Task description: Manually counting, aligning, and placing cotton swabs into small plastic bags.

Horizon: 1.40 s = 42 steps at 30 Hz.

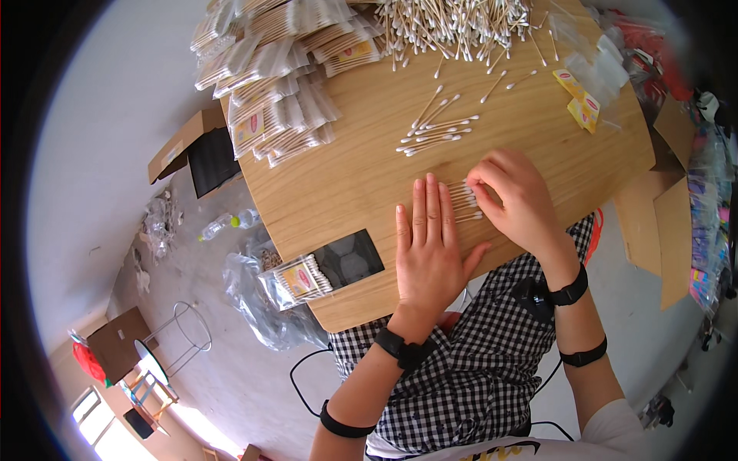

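Note:
My left hand (432,257) lies flat on the wooden table with its fingers stretched out and together, covering part of a row of cotton swabs (466,201). The swabs' white tips stick out on the right, between my two hands. My right hand (513,196) is bent over the row, thumb and forefinger pinched at the end of a cotton swab. The other fingers curl in, so part of the grip is hidden. Just beyond my hands lies a loose group of cotton swabs (438,138), several of them side by side.
A big heap of swabs (453,27) and stacked filled bags (280,92) cover the table's far side. Yellow cards (580,104) and clear empty bags (600,73) lie at right. A black pad (350,260) and a swab pack (300,280) sit at the left edge. Cardboard boxes (653,223) flank the table.

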Available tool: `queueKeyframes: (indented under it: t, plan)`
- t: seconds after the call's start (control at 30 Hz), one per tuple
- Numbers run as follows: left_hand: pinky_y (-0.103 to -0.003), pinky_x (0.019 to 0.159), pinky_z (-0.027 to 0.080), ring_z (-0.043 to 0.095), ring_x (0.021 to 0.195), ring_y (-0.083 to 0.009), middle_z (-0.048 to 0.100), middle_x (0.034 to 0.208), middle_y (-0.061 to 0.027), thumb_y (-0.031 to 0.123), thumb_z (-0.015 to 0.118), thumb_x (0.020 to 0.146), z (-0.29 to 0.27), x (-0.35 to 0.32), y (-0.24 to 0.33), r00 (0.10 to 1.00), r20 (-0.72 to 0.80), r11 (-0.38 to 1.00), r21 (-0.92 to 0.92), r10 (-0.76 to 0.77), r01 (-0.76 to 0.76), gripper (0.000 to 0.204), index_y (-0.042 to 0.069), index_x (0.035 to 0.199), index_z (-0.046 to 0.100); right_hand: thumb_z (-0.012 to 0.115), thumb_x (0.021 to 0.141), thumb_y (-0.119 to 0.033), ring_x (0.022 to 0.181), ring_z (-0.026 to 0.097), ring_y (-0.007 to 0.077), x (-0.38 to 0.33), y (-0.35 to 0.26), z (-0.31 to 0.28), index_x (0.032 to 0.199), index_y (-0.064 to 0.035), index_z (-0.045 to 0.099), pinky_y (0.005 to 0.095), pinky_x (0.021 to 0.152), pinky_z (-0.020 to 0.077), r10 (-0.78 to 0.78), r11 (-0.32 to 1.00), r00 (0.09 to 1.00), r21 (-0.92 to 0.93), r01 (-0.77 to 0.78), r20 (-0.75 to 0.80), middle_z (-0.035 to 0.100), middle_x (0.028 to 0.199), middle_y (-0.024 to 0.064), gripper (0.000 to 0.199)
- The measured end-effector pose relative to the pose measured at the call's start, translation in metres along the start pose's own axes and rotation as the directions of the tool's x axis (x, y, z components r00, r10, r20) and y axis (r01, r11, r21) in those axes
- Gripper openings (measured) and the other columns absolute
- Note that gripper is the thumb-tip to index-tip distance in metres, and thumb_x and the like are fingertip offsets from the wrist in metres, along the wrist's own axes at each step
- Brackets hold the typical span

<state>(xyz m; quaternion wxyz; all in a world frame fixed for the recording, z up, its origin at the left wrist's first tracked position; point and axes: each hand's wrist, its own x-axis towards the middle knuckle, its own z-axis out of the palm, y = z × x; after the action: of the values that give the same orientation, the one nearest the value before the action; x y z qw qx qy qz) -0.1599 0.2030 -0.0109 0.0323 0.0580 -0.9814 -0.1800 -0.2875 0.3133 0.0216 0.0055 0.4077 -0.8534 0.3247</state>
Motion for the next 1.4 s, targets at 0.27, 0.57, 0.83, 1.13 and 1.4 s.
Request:
queueKeyframes:
  t: [0.27, 0.57, 0.83, 1.13, 1.4]
  plan:
    - [-0.053, 0.119, 0.015, 0.021, 0.148, -0.0356, 0.028, 0.156, -0.025, 0.061, 0.056, 0.087, 0.0, 0.0, 0.0, 1.0, 0.003, 1.0, -0.012, 0.006, -0.006, 0.097, -0.011, 0.147, 0.029, 0.069, 0.071, -0.005, 0.082, 0.058, 0.0255, 0.026, 0.001, -0.01, 0.073, -0.0034, 0.058, 0.0371, 0.077, 0.049, -0.122, 0.966, 0.953, -0.189, 0.178, 0.278, 0.057, 0.08, 0.007, 0.011]
    - [-0.054, 0.119, 0.016, 0.022, 0.147, -0.0362, 0.026, 0.157, -0.024, 0.058, 0.062, 0.085, 0.001, -0.003, -0.004, 1.0, -0.002, 0.998, -0.054, -0.029, 0.029, 0.099, -0.01, 0.148, 0.026, 0.066, 0.07, -0.003, 0.081, 0.059, 0.028, -0.001, 0.009, -0.055, 0.076, -0.0013, 0.056, 0.0379, 0.074, 0.0492, 0.148, 0.934, 0.932, -0.357, -0.021, 0.332, 0.057, 0.077, 0.0114, 0.012]
    - [-0.056, 0.118, 0.019, 0.022, 0.147, -0.0379, 0.025, 0.157, -0.0244, 0.052, 0.067, 0.084, 0.0, -0.006, -0.002, 0.997, -0.076, 0.997, -0.073, 0.023, -0.028, 0.097, -0.009, 0.148, 0.026, 0.061, 0.076, 0.006, 0.071, 0.056, 0.0233, -0.139, 0.045, -0.174, 0.083, 0.0001, 0.05, 0.0329, 0.067, 0.0468, 0.695, 0.619, 0.719, -0.512, -0.596, 0.002, 0.054, 0.079, 0.0111, 0.015]
    - [-0.053, 0.119, 0.017, 0.019, 0.148, -0.0377, 0.023, 0.157, -0.0273, 0.062, 0.056, 0.087, 0.001, -0.001, -0.001, 0.999, 0.031, 1.0, 0.009, 0.028, -0.029, 0.099, -0.012, 0.147, 0.027, 0.066, 0.078, 0.0, 0.071, 0.059, 0.025, -0.034, -0.001, -0.042, 0.083, -0.0033, 0.056, 0.0362, 0.065, 0.0491, 0.077, 0.997, 0.99, -0.021, -0.075, 0.12, 0.057, 0.079, 0.0072, 0.012]
    - [-0.052, 0.119, 0.016, 0.02, 0.148, -0.0375, 0.026, 0.156, -0.0274, 0.065, 0.052, 0.088, -0.001, 0.0, 0.0, 0.999, 0.033, 0.999, 0.026, 0.035, -0.036, 0.099, -0.012, 0.146, 0.03, 0.068, 0.074, -0.004, 0.072, 0.059, 0.0266, -0.006, 0.0, -0.013, 0.077, -0.0038, 0.056, 0.0394, 0.065, 0.0491, -0.041, 0.996, 0.972, -0.066, 0.058, 0.232, 0.056, 0.078, 0.0071, 0.012]
